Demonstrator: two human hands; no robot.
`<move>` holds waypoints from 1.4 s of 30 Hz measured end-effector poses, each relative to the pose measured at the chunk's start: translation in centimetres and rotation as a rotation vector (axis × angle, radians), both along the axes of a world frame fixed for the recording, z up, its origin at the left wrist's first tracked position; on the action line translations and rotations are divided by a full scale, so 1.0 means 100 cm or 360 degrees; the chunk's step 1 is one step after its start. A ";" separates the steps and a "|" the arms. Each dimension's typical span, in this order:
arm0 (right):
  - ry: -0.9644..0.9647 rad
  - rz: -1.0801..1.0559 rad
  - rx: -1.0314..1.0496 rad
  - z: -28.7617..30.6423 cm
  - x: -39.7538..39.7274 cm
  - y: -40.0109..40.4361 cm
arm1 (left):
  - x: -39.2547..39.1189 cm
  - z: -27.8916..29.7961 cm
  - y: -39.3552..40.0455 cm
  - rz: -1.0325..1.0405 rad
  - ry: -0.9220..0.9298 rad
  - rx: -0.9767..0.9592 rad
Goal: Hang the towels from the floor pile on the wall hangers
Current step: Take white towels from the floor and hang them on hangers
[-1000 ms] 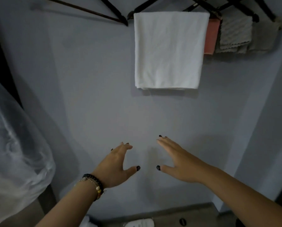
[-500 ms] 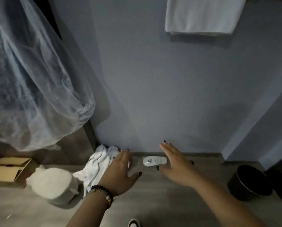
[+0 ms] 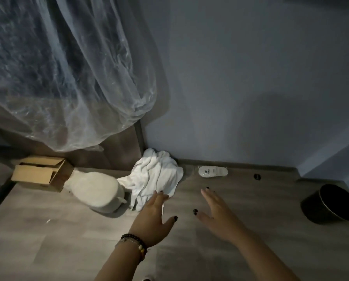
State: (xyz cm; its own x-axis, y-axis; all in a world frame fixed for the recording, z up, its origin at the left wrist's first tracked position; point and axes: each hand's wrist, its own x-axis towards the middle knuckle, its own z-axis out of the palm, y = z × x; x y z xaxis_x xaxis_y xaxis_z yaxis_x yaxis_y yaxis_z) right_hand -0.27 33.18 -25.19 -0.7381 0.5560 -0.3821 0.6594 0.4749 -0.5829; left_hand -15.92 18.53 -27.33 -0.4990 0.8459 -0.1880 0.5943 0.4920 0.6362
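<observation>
Clearly the crumpled towel (image 3: 156, 175) lies on the floor (image 3: 68, 240) in the corner, touching the white stool (image 3: 97, 191) on its left; the left hand (image 3: 152, 218), fingers straight and holding nothing, reaches its near edge and could snag only one fold, dragging it against the stool, while the right hand (image 3: 216, 213), equally loose, hovers over bare floor

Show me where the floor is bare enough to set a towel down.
Bare floor lies between the right hand and the dark bin, and at near left. Crowded: the corner, where white towel pile, pale round container and cardboard box sit close.
</observation>
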 end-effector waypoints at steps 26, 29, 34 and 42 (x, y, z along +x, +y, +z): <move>-0.0198 -0.0092 -0.0438 -0.200 -0.255 0.045 | -0.195 -0.172 0.044 0.0787 -0.0726 -0.0150; -0.0177 -0.0188 -0.0457 -0.247 -0.274 0.045 | -0.216 -0.219 0.052 0.0763 -0.0701 -0.0180; -0.0245 -0.0291 -0.0553 -0.347 -0.295 0.034 | -0.244 -0.322 0.056 0.0722 -0.0640 -0.0234; -0.0219 -0.0359 -0.0562 -0.504 -0.332 0.037 | -0.271 -0.482 0.077 0.0694 -0.0455 -0.0032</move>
State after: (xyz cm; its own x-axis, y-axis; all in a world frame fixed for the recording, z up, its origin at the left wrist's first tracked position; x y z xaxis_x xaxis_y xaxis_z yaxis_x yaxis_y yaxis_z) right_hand -33.46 36.85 -75.58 -0.5420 0.5151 -0.6641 0.8067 0.0973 -0.5829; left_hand -43.02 26.27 -75.54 -0.7305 0.5656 -0.3827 0.1352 0.6690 0.7308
